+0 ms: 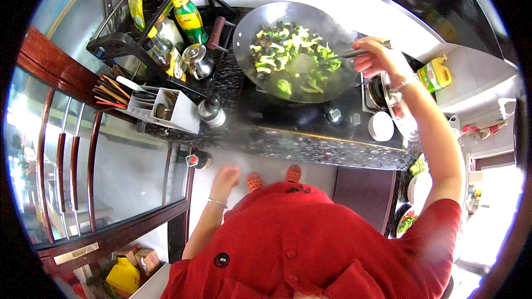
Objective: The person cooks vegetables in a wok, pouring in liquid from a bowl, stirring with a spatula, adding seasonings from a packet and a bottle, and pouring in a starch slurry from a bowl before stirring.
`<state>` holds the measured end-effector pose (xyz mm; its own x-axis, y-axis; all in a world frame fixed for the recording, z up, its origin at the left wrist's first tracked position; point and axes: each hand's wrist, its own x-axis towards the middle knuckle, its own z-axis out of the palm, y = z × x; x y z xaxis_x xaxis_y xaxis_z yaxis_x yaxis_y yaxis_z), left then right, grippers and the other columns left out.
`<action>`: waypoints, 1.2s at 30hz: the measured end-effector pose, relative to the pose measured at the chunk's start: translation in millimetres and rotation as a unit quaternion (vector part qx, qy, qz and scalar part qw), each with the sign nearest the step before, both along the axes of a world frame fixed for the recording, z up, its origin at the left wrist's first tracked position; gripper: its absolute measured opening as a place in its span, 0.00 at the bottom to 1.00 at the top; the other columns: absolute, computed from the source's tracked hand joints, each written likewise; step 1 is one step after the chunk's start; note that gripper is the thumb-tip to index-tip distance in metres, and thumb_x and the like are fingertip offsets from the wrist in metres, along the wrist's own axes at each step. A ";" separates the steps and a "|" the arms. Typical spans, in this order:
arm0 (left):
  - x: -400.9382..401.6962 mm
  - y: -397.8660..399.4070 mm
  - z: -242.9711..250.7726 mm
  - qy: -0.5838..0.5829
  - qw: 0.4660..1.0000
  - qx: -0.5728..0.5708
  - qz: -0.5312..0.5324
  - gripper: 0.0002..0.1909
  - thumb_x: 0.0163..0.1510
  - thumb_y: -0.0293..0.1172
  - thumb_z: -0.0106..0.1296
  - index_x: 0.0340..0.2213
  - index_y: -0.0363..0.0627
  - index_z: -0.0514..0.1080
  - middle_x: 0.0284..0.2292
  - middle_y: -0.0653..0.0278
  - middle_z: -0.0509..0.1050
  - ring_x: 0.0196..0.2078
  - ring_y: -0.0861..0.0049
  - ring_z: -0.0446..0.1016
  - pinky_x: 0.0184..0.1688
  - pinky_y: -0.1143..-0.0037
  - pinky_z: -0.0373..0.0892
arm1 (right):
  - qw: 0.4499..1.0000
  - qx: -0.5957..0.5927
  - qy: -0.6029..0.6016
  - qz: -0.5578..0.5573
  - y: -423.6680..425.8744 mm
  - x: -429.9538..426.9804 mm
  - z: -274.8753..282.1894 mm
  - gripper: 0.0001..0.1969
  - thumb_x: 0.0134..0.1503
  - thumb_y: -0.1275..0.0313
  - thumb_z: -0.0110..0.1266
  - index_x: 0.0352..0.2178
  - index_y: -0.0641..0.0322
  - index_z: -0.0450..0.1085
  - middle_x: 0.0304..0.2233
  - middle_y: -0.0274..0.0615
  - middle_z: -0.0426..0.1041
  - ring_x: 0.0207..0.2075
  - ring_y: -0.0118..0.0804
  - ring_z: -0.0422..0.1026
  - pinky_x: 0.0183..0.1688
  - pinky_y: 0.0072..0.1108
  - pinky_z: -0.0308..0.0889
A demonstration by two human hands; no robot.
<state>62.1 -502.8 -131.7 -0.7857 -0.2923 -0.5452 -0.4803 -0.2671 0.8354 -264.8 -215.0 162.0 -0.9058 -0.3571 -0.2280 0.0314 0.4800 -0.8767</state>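
Observation:
My right hand [376,56] grips the handle of a metal ladle or spatula [345,55] over the right side of a dark wok [336,87]. The utensil's head reaches into the food and is blurred by steam. Chopped green vegetables [286,50] mixed with dark pieces, perhaps wood ear fungus, lie in the wok. A wooden-looking handle [216,33] stands out at the wok's upper left. My left hand [226,179] hangs low in front of the counter, its fingers curled, with nothing visible in them.
A black cooktop [286,112] carries the wok. Beside my right forearm are a glass lid [401,112] and a white round container [381,126]. To the left stand a utensil holder [176,112], a shaker jar [212,111] and a bottle rack [120,43]. A bottle [199,160] sits below the counter.

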 end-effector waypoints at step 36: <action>-113.1 -82.2 204.5 0.314 0.906 -0.279 0.041 0.12 0.52 0.28 0.52 0.39 0.40 0.69 0.38 0.65 0.73 0.39 0.84 0.70 0.42 0.83 0.66 | 0.982 -0.149 0.110 -0.033 34.2 33.1 7.7 0.14 0.52 0.66 0.47 0.29 0.69 0.72 0.29 0.45 0.75 0.23 0.33 0.74 0.28 0.20 0.71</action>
<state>-51.0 -585.0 72.9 -0.8525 -0.4567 0.2542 0.1401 0.2688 0.9529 -231.7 -180.8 169.7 -0.9449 -0.3169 0.0823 -0.1524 0.2035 -0.9671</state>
